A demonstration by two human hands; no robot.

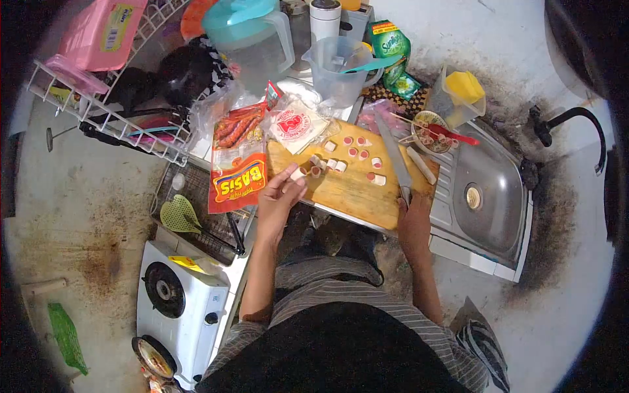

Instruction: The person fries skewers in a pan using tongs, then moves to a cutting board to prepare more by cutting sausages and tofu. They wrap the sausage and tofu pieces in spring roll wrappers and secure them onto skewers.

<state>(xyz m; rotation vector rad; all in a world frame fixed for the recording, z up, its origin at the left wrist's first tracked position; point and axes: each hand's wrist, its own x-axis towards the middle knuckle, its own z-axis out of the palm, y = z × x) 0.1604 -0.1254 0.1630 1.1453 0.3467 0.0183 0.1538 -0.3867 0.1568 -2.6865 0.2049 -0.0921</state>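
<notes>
My left hand (280, 200) pinches a short piece of wrapped sausage (298, 173) over the left edge of the wooden cutting board (347, 200). In my right hand (414, 223) is the handle of a knife (395, 157), its long blade pointing away from me across the board's right side. Several cut sausage pieces (354, 152) in pale wrappers lie on the board, some with pink ends up. Right of the blade rests an uncut wrapped roll (420, 165). A sausage packet (237, 160) and a printed wrapper pack (298, 126) lie at the board's left.
A steel sink (485, 164) with a black tap (576, 121) is on the right. Beside it stands a bowl of skewered pieces (432, 131). Behind the board are a clear measuring jug (337, 69) and a lidded pitcher (252, 49). A gas stove (180, 308) is lower left.
</notes>
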